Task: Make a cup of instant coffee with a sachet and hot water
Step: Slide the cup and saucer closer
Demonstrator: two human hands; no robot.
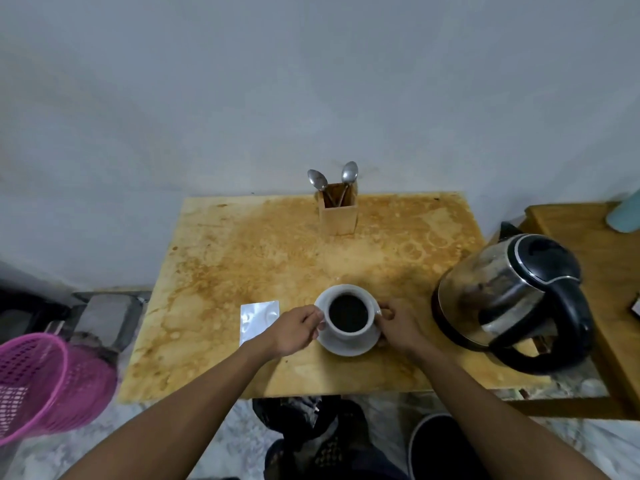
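The table spreads out ahead of both hands, stained and mostly bare. The kettle sits just off the right hand's outer side, handle toward the person, probably parked there within easy reach after pouring. Farther ahead of the hands a holder keeps two spoons upright. The saucer lies between the hands with the cup on it, full of dark coffee, so the drink looks made. The left hand has its fingers curled against the cup's near-left side; the right hand is closed around the handle side, though the grip itself is hidden. Two hands likely steady a full cup. The sachet lies flat just beyond the left wrist, apparently emptied.
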